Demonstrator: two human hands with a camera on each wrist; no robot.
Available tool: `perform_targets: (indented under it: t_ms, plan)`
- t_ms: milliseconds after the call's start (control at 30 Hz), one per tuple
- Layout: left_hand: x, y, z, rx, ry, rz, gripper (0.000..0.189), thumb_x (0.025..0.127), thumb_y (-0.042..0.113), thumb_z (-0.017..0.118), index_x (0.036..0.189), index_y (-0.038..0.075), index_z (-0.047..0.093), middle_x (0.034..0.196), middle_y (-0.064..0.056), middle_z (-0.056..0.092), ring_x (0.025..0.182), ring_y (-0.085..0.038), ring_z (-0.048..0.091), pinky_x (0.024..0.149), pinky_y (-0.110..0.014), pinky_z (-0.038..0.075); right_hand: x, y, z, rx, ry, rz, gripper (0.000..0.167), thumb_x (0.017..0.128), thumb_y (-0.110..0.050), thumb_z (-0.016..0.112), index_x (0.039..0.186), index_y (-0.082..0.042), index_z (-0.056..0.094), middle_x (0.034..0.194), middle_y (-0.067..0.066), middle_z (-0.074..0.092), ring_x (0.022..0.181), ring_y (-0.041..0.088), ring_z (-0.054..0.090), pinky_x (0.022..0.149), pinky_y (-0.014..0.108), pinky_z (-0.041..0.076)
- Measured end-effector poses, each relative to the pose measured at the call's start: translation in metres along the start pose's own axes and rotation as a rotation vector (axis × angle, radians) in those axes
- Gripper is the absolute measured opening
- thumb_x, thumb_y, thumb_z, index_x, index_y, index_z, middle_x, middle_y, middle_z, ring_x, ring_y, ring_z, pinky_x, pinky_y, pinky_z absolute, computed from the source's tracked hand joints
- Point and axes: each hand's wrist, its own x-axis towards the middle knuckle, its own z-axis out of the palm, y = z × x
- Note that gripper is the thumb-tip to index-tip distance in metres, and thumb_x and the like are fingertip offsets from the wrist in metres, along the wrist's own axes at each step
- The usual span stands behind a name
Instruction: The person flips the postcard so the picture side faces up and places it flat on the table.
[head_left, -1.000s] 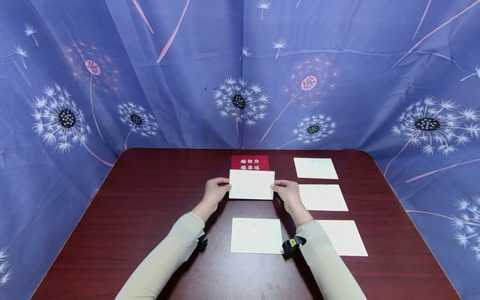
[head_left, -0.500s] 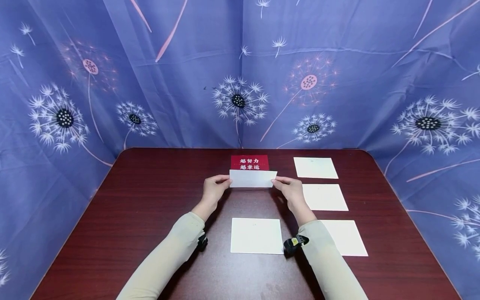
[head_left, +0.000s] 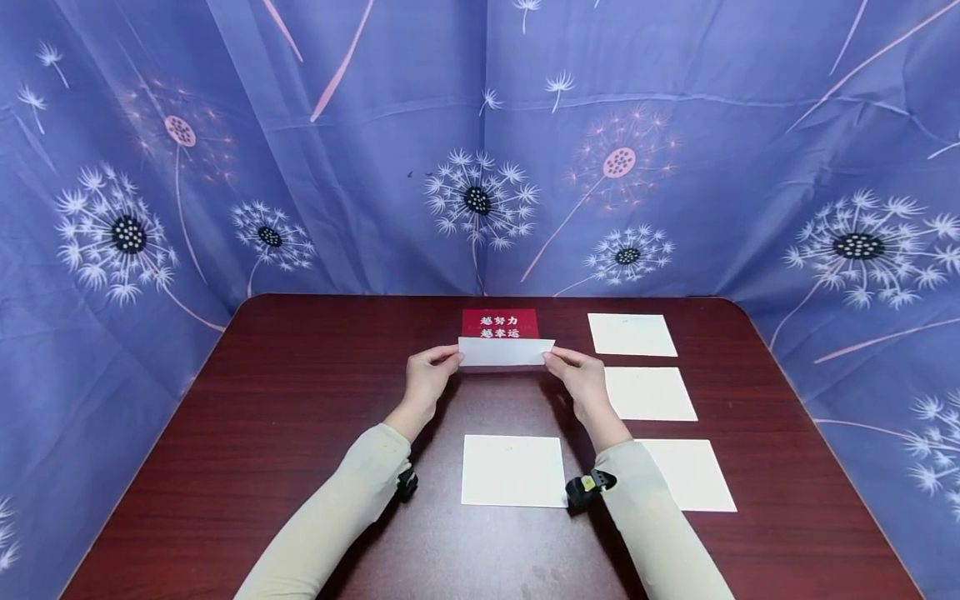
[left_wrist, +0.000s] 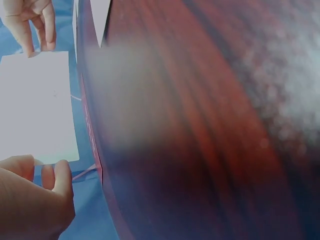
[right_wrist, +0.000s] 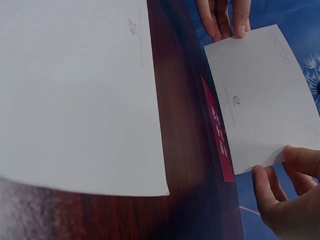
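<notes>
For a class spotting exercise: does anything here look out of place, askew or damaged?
Nothing looks damaged. The red card near the far edge of the table stands out: the four other cards lying down and the held card show white.

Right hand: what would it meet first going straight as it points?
The right hand would first meet the white card it pinches; beyond, perhaps the red card, though depth is unclear.

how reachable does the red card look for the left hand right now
Probably not without letting go: though near the red card, the left hand pinches one end of a white card.
</notes>
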Motion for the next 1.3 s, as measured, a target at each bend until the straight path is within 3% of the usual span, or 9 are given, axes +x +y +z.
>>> perform_targets:
  t_ms: [167,367,500,800,900,967,1133,1200,1300]
  plan:
    - [0.0005,0.0008,0.0011,-0.020,0.020,0.008,0.019,0.082,-0.002,0.070,0.101,-0.007,0.072,0.092,-0.013,0.072,0.071,-0.005,0.062,0.069,-0.020,0.052,-0.0014,-0.0007,0.0017,0.031,0.006,-0.031,0.035,0.091,-0.010,0.065,0.122,0.008,0.062,0.105,0.009,0.070,0.111,0.032,0.061,0.099,0.032,0.046]
    - [0.0020,0.0003,0.0011,-0.112,0.008,-0.012,0.019,0.089,-0.003,0.063,0.106,-0.011,0.068,0.096,-0.021,0.070,0.082,-0.019,0.068,0.088,-0.040,0.054,-0.0024,-0.0003,0.0015,0.092,-0.017,-0.046,0.036,0.094,-0.009,0.060,0.126,0.009,0.057,0.117,0.020,0.065,0.106,0.021,0.064,0.097,0.029,0.047]
    - [0.0032,-0.0006,0.0021,-0.164,-0.003,-0.045,0.021,0.093,0.001,0.060,0.107,-0.013,0.067,0.101,-0.022,0.069,0.092,-0.024,0.068,0.091,-0.037,0.052,-0.0040,-0.0024,0.0026,0.131,-0.038,-0.046,0.036,0.098,-0.008,0.052,0.128,0.012,0.053,0.128,0.029,0.055,0.116,0.027,0.058,0.098,0.029,0.046]
    - [0.0022,0.0032,0.0012,-0.209,-0.040,-0.065,0.027,0.092,0.004,0.063,0.110,-0.015,0.064,0.110,-0.025,0.066,0.110,-0.039,0.059,0.097,-0.040,0.048,-0.0029,-0.0020,0.0009,0.200,-0.079,-0.046,0.038,0.102,-0.012,0.046,0.128,0.016,0.050,0.135,0.025,0.051,0.125,0.032,0.051,0.101,0.030,0.043]
    - [0.0016,0.0049,-0.0005,-0.214,-0.068,-0.067,0.028,0.091,0.001,0.062,0.113,-0.016,0.062,0.118,-0.029,0.061,0.112,-0.037,0.059,0.098,-0.040,0.047,-0.0020,-0.0016,-0.0002,0.210,-0.084,-0.023,0.037,0.102,-0.008,0.044,0.129,0.015,0.049,0.137,0.024,0.051,0.125,0.031,0.050,0.101,0.029,0.043]
    - [0.0018,0.0058,-0.0015,-0.207,-0.077,-0.065,0.028,0.091,0.000,0.062,0.114,-0.015,0.062,0.118,-0.029,0.061,0.105,-0.029,0.063,0.097,-0.038,0.048,-0.0016,-0.0017,-0.0010,0.216,-0.085,-0.012,0.036,0.101,-0.006,0.044,0.130,0.015,0.049,0.137,0.024,0.050,0.124,0.028,0.051,0.101,0.028,0.044]
    - [0.0022,0.0070,-0.0032,-0.133,-0.083,-0.069,0.027,0.086,-0.004,0.066,0.113,-0.010,0.066,0.107,-0.019,0.069,0.085,-0.007,0.064,0.084,-0.023,0.052,-0.0021,-0.0022,-0.0035,0.135,-0.069,0.012,0.035,0.097,-0.005,0.052,0.130,0.008,0.055,0.136,0.020,0.053,0.107,0.007,0.060,0.093,0.017,0.047]
    - [0.0025,0.0067,-0.0033,-0.108,-0.083,-0.072,0.029,0.084,-0.006,0.066,0.113,-0.009,0.067,0.105,-0.017,0.070,0.084,-0.007,0.064,0.080,-0.020,0.052,-0.0022,-0.0018,-0.0039,0.084,-0.061,0.014,0.035,0.095,-0.004,0.056,0.129,0.004,0.058,0.134,0.018,0.055,0.099,0.002,0.059,0.090,0.015,0.047]
    - [0.0027,0.0060,-0.0036,-0.099,-0.083,-0.088,0.032,0.083,-0.009,0.066,0.114,-0.007,0.067,0.108,-0.019,0.069,0.088,-0.010,0.066,0.081,-0.020,0.053,-0.0021,-0.0004,-0.0031,0.038,-0.046,0.004,0.036,0.090,0.000,0.061,0.126,0.001,0.061,0.131,0.017,0.058,0.096,0.004,0.060,0.094,0.020,0.046]
